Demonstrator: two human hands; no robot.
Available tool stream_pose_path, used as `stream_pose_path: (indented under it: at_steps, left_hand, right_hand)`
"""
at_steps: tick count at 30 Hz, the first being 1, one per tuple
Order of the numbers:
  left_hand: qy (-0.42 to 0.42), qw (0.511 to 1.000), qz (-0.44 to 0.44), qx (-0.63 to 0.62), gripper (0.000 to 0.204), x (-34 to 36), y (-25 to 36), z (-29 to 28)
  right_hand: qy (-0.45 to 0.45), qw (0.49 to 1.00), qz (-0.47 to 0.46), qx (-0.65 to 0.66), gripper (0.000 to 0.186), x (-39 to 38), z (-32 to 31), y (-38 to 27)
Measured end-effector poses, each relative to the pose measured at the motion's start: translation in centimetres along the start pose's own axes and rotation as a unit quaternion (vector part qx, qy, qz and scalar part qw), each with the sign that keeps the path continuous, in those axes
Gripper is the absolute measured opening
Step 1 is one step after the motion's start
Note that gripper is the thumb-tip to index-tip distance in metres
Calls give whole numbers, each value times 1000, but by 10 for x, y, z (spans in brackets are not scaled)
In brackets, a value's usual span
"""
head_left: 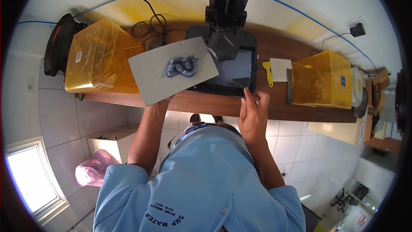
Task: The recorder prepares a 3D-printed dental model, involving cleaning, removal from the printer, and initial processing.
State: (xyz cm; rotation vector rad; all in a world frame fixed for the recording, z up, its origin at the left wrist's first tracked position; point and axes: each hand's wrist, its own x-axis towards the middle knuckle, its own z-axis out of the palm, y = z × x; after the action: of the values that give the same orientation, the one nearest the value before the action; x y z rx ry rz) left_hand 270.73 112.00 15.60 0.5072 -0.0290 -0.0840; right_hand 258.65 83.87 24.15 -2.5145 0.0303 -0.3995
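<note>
My left hand holds up a flat light-grey plate by its near edge, the fingers mostly hidden beneath it. On the plate lies a small grey-blue moulded piece with curved, raised shapes. My right hand is closed on a small spatula with a dark triangular blade. That blade is over the near right part of a black-rimmed vat of a resin 3D printer. The tilted plate covers the vat's left part.
The printer's black upright column rises behind the vat. A large orange translucent cover stands at left, another orange cover at right. A yellow scraper and a white tile lie right of the printer. A black cable hangs behind.
</note>
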Motion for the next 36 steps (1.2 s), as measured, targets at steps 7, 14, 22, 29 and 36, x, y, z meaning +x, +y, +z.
stream_pose_path:
  at_steps: [7, 14, 22, 29, 36]
  left_hand:
    - [11, 997, -72, -16, 55, 10, 7, -3]
    - [-9, 992, -125, -17, 54, 8, 13, 0]
    - [-53, 987, -153, 21, 53, 4, 11, 12]
    - [-70, 981, -175, 54, 53, -10, 6, 25]
    - [-143, 881, -66, 447, 46, -19, -20, 26]
  right_hand:
    - [37, 998, 45, -37, 31, -26, 11, -22]
    - [65, 992, 94, -62, 29, -35, 17, -33]
    - [63, 992, 107, 39, 39, -35, 6, -58]
    - [-35, 984, 25, 175, 44, -16, -5, -82]
    - [-156, 979, 36, 124, 35, 4, -33, -123]
